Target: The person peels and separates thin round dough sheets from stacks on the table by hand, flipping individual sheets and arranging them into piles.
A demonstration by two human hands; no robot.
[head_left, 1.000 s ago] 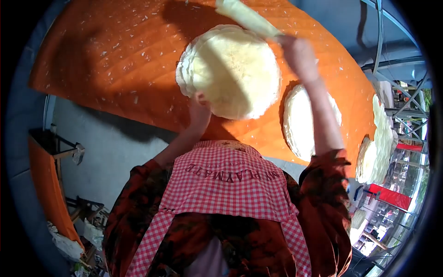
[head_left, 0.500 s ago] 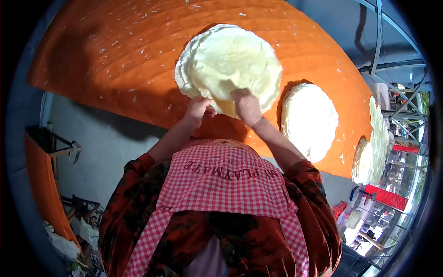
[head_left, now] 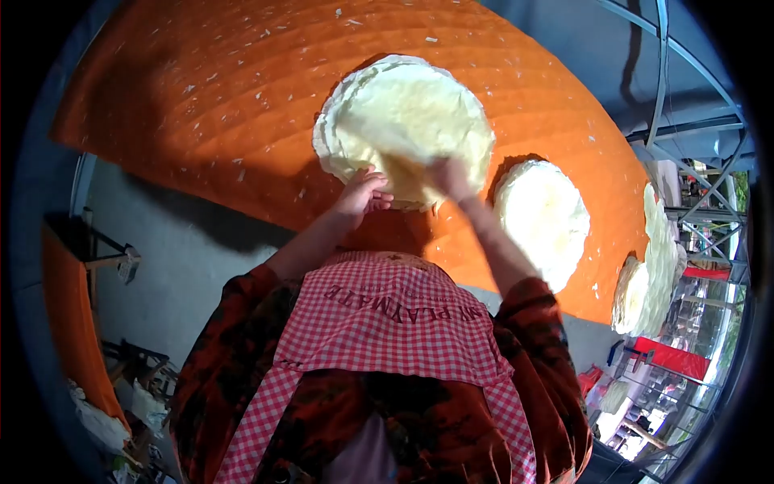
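Observation:
A stack of thin, round, pale flatbread-like sheets (head_left: 419,101) lies on the orange-covered table, with ragged edges. At its near left edge, my left hand (head_left: 367,194) touches the rim, its fingers loosely bent and apart. Over the near right part of the stack is my right hand (head_left: 453,177), closed and smeared by motion. A blurred pale streak (head_left: 387,137) reaches from that fist up and left across the top sheet. Whether it is a tool or a strip of sheet, I cannot tell.
A second pale round stack (head_left: 544,222) lies to the right, and more sheets (head_left: 657,262) hang at the table's far right end. White scraps dot the orange cover (head_left: 218,105). Another orange-topped table (head_left: 72,315) stands at lower left, and metal framing (head_left: 693,129) at right.
My left hand has loosened its fingers at the stack's rim. My right fist has moved slightly right, and the pale streak now sweeps over the stack. The view has shifted a little.

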